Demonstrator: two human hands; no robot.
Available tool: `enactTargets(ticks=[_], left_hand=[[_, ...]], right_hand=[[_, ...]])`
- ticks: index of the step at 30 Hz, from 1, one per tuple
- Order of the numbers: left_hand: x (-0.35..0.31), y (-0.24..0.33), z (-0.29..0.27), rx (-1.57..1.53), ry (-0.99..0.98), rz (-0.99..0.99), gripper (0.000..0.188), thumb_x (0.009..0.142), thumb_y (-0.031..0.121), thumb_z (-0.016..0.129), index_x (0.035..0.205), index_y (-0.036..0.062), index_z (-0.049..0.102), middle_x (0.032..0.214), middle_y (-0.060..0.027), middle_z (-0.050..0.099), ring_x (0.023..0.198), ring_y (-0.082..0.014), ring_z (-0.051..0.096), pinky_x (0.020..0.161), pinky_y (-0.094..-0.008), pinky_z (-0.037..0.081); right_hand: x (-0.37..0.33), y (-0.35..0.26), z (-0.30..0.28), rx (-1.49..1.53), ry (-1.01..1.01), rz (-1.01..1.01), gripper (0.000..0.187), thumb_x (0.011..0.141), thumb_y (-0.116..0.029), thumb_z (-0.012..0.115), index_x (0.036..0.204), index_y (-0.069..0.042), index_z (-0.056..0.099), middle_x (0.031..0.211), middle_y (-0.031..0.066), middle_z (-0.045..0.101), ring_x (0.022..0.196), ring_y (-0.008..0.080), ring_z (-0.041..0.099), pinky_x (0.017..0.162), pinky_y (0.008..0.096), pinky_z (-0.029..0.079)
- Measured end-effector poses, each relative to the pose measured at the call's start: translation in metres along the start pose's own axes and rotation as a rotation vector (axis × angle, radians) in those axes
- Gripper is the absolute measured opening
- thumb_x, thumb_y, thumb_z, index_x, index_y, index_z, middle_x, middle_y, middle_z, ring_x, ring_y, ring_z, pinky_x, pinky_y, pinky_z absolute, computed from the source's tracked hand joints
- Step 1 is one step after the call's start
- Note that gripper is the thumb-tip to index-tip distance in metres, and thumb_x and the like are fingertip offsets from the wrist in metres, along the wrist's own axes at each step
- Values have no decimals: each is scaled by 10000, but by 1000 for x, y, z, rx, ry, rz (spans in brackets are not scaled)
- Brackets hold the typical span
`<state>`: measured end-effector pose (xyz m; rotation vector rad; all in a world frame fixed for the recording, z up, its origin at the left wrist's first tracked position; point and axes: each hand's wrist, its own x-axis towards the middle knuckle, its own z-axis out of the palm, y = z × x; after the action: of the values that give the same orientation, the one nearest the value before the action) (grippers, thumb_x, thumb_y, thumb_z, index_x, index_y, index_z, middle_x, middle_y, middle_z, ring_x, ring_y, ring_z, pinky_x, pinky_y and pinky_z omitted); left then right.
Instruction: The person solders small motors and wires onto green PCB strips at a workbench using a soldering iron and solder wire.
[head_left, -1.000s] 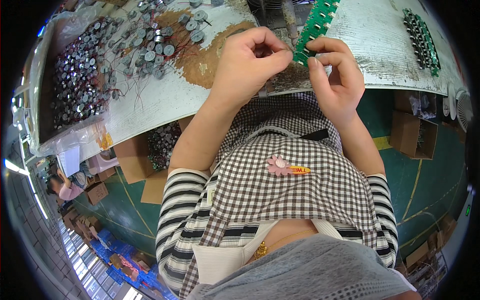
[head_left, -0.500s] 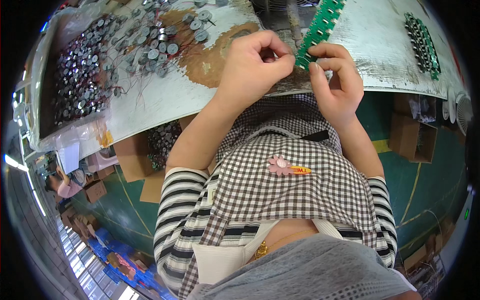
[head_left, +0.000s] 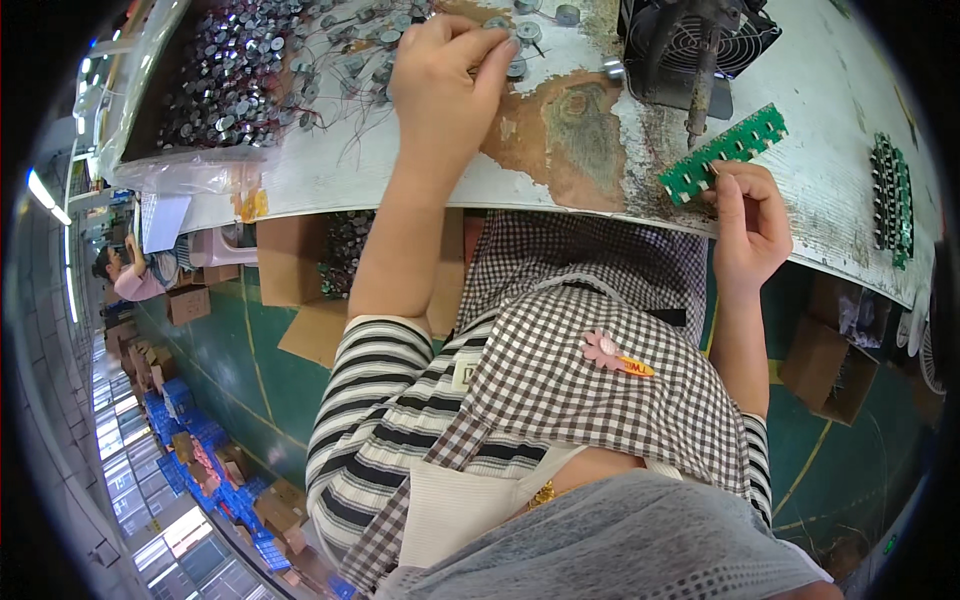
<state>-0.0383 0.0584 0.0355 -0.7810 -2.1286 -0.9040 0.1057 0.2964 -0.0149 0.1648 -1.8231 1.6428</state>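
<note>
My left hand (head_left: 445,80) reaches over the far part of the bench, its thumb and forefinger drawn together in a pinch. Small round silver motors with thin wires lie around its fingertips, one motor (head_left: 527,31) just to the right; whatever is inside the pinch is hidden. My right hand (head_left: 752,218) grips the near edge of a long green circuit board (head_left: 728,150) between thumb and fingers. The board slants up to the right above the bench top, with small pale parts along it.
A plastic-lined tray heaped with motors (head_left: 225,100) fills the bench's left end. A fan (head_left: 700,45) stands at the back behind a metal post (head_left: 703,85). Stacked green boards (head_left: 892,200) lie at the right. Below are open cardboard boxes (head_left: 290,262); a person (head_left: 138,275) sits far left.
My left hand has left the circuit board and moved left and away to the loose motors. My right hand keeps the board, now lower and tilted further to the right. The view has shifted.
</note>
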Motion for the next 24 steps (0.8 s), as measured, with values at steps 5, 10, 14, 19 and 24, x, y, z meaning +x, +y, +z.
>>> enactTargets(ticks=[5,10,14,19,24], left_hand=[[-13,-26,19,356,-254,293,108,723,98,708,828,80,689,796,-49,584,755,-257,531,672,-368,455],[4,-36,16,291,14,262,91,766,56,639,849,57,676,798,-45,614,746,-212,561,666,-322,453],[18,-22,-2,-162,171,-332,133,877,50,565,943,-19,658,844,-68,664,753,-139,613,676,-268,485],[11,22,-7,-1110,174,-506,164,937,98,523,1006,-9,626,853,-42,634,679,-91,570,600,-226,456],[-12,27,12,-768,-15,-550,174,913,99,571,1017,5,674,801,-19,636,704,-79,573,640,-199,457]], right_hand=[[0,3,0,-6,7,60,16,869,49,575,865,49,559,931,116,606,727,91,549,639,198,456],[-1,4,2,-27,22,35,22,869,51,573,858,51,554,928,115,603,714,94,551,629,200,459],[-1,4,2,23,15,43,27,880,45,552,872,45,526,959,132,589,708,98,557,631,207,473],[-1,2,0,81,-23,29,39,879,33,534,887,34,496,1014,155,567,690,104,563,625,213,486],[-2,5,-1,-24,-32,1,62,848,65,549,898,44,520,1003,142,577,695,93,572,612,209,494]])
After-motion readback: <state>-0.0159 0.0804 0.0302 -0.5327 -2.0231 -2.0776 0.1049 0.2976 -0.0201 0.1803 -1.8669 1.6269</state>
